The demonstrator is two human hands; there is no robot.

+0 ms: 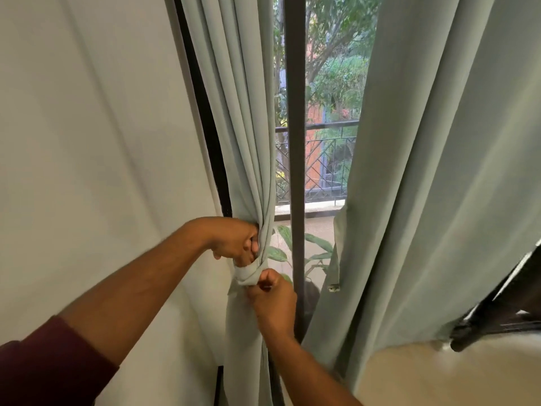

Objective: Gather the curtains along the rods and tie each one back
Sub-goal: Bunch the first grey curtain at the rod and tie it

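My left hand is curled tight round the gathered left curtain, bunched into a narrow column beside the dark window frame, and my right hand just below pinches the fabric knot tied in it. The right curtain hangs loose and wide, leaving an open strip of glass between the two, split by a dark upright bar. A pale wall fills my left side.
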